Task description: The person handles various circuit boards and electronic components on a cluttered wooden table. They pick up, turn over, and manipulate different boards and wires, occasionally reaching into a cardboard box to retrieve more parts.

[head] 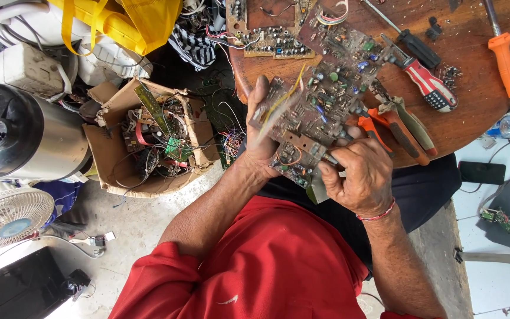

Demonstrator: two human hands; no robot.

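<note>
I hold a large brown circuit board (pixel 326 100), crowded with small parts, over the edge of a round wooden table (pixel 473 112). My left hand (pixel 259 139) grips the board's left edge, thumb up along it near a yellow wire (pixel 287 94). My right hand (pixel 358 174) is closed at the board's lower corner, fingers pinching a small part or tool there; what exactly it pinches is hidden.
On the table lie orange-handled pliers (pixel 394 127), a red-and-white screwdriver (pixel 426 82), a black screwdriver (pixel 411 42), an orange screwdriver (pixel 504 56) and more circuit boards (pixel 270 38). A cardboard box of electronic scrap (pixel 149 139), a steel kettle (pixel 28 136) and a small fan (pixel 8 217) stand on the floor at left.
</note>
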